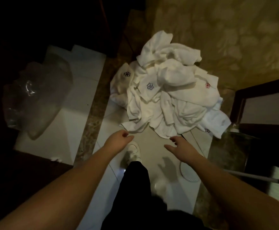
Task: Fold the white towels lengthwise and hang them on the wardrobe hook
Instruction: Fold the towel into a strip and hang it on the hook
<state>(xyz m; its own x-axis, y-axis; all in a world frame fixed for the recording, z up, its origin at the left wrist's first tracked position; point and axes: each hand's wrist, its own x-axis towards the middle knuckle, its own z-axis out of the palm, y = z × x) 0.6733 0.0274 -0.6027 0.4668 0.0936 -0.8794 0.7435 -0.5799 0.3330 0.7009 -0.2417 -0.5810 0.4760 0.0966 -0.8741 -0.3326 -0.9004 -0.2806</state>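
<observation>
A crumpled pile of white towels [165,95] lies on the floor ahead of me, several of them marked with small embroidered flowers. Both my arms reach down toward its near edge. My left hand [120,140] hovers just short of the pile's front left corner, fingers loosely curled and holding nothing. My right hand [180,146] is spread with relaxed fingers just below the pile's front edge, also holding nothing. No wardrobe hook is in view.
A clear plastic bag [36,97] lies on the white tiled floor at the left. Dark wooden furniture [244,103] stands at the right. My white shoe [133,153] and dark trouser leg are below the hands. A white round object [189,176] lies near my right forearm.
</observation>
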